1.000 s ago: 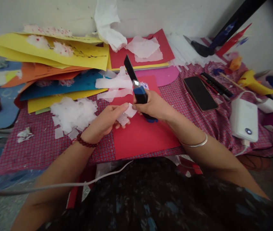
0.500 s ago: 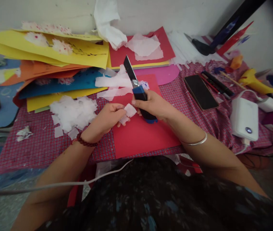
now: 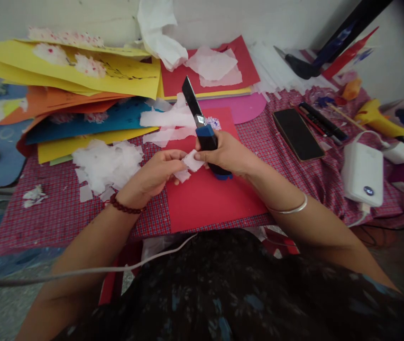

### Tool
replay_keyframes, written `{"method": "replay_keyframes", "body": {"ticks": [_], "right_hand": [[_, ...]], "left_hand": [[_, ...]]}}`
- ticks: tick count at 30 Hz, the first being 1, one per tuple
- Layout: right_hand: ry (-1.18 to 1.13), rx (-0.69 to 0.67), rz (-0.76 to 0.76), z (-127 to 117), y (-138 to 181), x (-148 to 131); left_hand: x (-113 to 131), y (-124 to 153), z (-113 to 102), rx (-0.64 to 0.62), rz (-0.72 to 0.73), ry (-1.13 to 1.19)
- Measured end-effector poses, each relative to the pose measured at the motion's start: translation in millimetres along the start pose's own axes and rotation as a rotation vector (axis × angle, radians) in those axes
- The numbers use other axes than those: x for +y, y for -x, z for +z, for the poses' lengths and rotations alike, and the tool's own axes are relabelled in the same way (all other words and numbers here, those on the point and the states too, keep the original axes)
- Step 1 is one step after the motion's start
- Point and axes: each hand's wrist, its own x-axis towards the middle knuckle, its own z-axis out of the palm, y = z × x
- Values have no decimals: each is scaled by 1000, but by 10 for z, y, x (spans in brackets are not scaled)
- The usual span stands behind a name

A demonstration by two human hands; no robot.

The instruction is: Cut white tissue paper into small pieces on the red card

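Note:
My left hand (image 3: 164,171) pinches small white tissue paper pieces (image 3: 192,162) between thumb and fingers. My right hand (image 3: 225,154) is wrapped round a utility knife (image 3: 208,142) with a blue and black handle. Its long blade points up and away to the left. The right thumb touches the edge of the tissue pieces. Both hands are above a red sheet of paper (image 3: 209,206). Torn white tissue strips (image 3: 168,118) lie just beyond the hands, and a loose heap of cut tissue squares (image 3: 105,163) sits left of my left hand.
Folded coloured cards (image 3: 81,80) are stacked at the back left. Red card (image 3: 211,61) with tissue lies by the wall. On the right are a phone (image 3: 298,134), pens (image 3: 321,123), a white power bank (image 3: 362,175), a yellow glue gun (image 3: 380,118) and scissors (image 3: 299,65).
My right thumb has moved left onto the tissue pieces, so the two hands now meet at them. The knife stays in my right hand, its blade still raised.

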Motion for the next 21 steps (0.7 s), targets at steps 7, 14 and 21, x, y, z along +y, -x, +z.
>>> {"method": "replay_keyframes", "body": {"ticks": [7,14,21], "right_hand": [[56,33,-50,-3,-11,23],[-53,-33,-46,-287,220,-116],[18,-508,268,-355,365,2]], "left_hand": [[-32,-21,-29,85,62,-44],[132,-54,-391,293,183,240],[135,-84,-520,233,118,377]]}}
